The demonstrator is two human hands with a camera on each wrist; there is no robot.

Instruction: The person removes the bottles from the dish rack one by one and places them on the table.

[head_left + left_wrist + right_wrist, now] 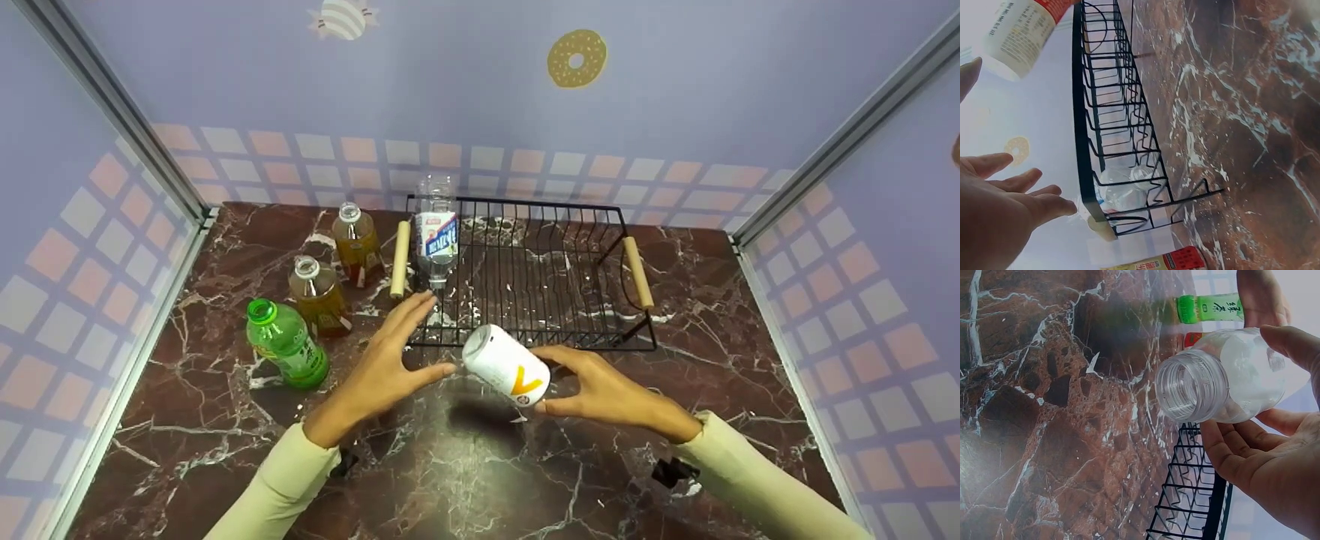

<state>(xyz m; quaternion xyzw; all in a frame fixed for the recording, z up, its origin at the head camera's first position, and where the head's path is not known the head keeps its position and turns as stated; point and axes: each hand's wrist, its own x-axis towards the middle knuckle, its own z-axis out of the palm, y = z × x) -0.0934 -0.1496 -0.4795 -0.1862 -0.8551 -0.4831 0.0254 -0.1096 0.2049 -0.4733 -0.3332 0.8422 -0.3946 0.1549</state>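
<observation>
My right hand (600, 386) grips a white-wrapped bottle (506, 367) with a yellow V mark, thumb on one side and fingers on the other. It is tilted above the counter, in front of the rack. The right wrist view shows its wide, uncapped threaded mouth (1185, 388). My left hand (390, 356) has its fingers extended, the thumb close to the bottle's other end; in the left wrist view that hand (1005, 208) stands apart from the bottle (1022, 34). A clear bottle (437, 236) with a blue and red label lies in the black wire rack (540, 345).
Left of the rack, two amber bottles (319, 296) (358, 244) and a green bottle (292, 349) stand upright, uncapped. The rack has wooden handles (637, 271) at both ends. Patterned panels (487, 90) enclose the dark marbled counter (600, 480).
</observation>
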